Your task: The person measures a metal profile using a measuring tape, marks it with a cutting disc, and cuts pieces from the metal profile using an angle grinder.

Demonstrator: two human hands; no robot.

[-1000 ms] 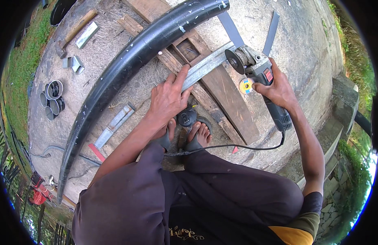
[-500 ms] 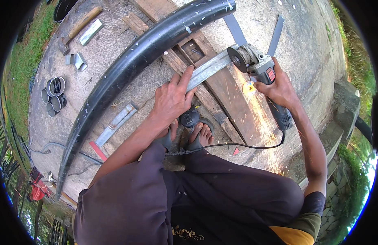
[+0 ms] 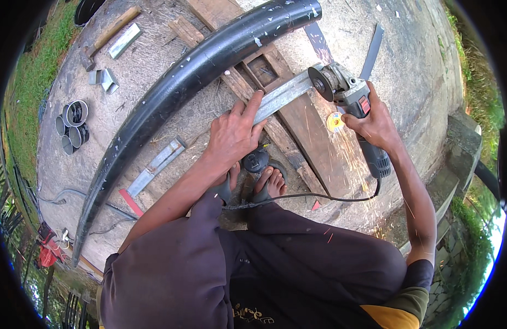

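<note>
My right hand (image 3: 378,123) is closed round the body of a grey angle grinder (image 3: 353,100). Its dark disc (image 3: 321,83) meets the far end of a galvanized steel bar (image 3: 283,100), and sparks stream back toward me on the right. With its index finger laid along the bar, my left hand (image 3: 233,131) grips the near end; part of that end is hidden under the palm. Planks (image 3: 305,131) lie beneath the bar. A yellow disc (image 3: 335,122) shows just left of my right thumb.
A long curved black pipe (image 3: 171,82) crosses the left side. Beyond it are a hammer (image 3: 113,27), metal offcuts (image 3: 108,81) and short pipe rings (image 3: 77,112). A steel piece (image 3: 157,166) lies near my left forearm. The grinder's cord (image 3: 297,194) runs past my feet (image 3: 272,181).
The spark stream toward me has thinned, and some sparks now show beyond the disc, over the flat strip. Both hands keep their hold, with the grinder nearly in the same place.
</note>
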